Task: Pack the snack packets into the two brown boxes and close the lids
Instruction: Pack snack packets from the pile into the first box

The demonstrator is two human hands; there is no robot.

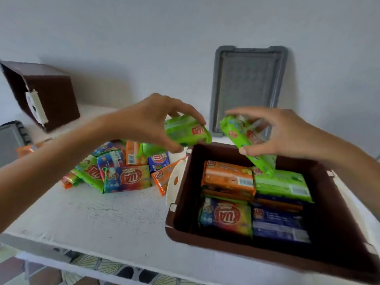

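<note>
An open brown box (pixel 339 239) stands at the right of the white table, with several snack packets laid flat inside. My right hand (pixel 287 132) grips a green packet (pixel 242 138) tilted above the box's far edge. My left hand (pixel 152 122) pinches another green packet (pixel 185 131) just left of the box's far corner. A pile of loose packets (pixel 123 171) in orange, blue, green and rainbow wrappers lies left of the box. A second brown box (pixel 53 99) lies tipped on its side at the far left.
A grey lid (pixel 246 87) leans upright against the wall behind the open box. Another grey lid (pixel 10 140) shows at the left edge. The white table (pixel 102 219) ends at a front edge close to me, with patterned floor tiles below.
</note>
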